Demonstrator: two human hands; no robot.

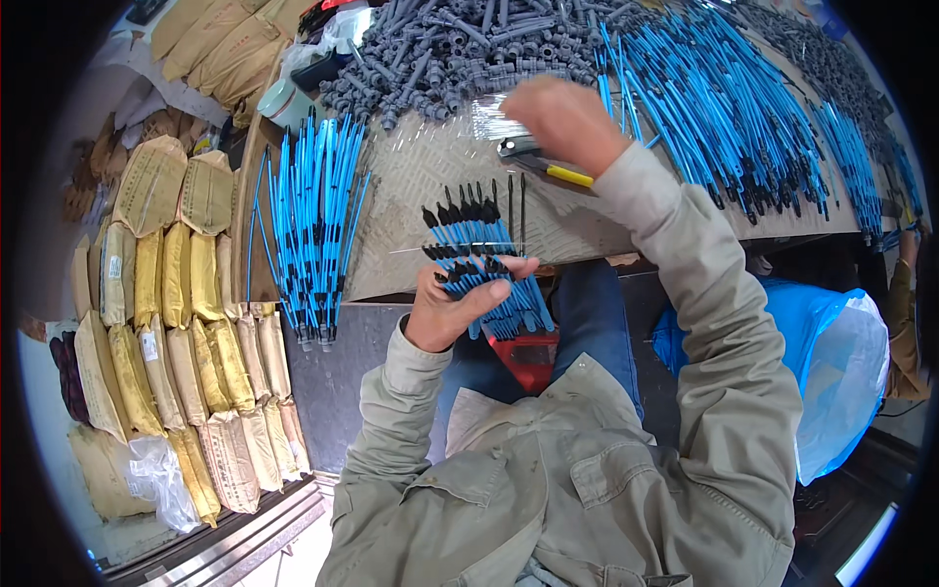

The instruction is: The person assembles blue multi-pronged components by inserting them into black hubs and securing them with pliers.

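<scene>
My left hand (445, 308) is closed around a bundle of thin blue rods with black ends (474, 235), held upright above my lap at the table's near edge. A thin straight metal wire (455, 246) lies across the bundle among the black ends. My right hand (562, 117) is over the table, at a small stack of thin shiny metal wires (496, 119). Its fingers curl downward and are blurred, so whether they grip anything is hidden. Just below that hand lies a pair of pliers with yellow-and-black handles (567, 175).
Grey ribbed plastic parts (460, 49) are heaped at the back. Many blue rods (734, 108) lie at the right, and another bunch (311, 215) overhangs the front edge at left. Stacked paper-wrapped packs (176, 274) stand far left; a blue plastic bag (831, 362) is at my right.
</scene>
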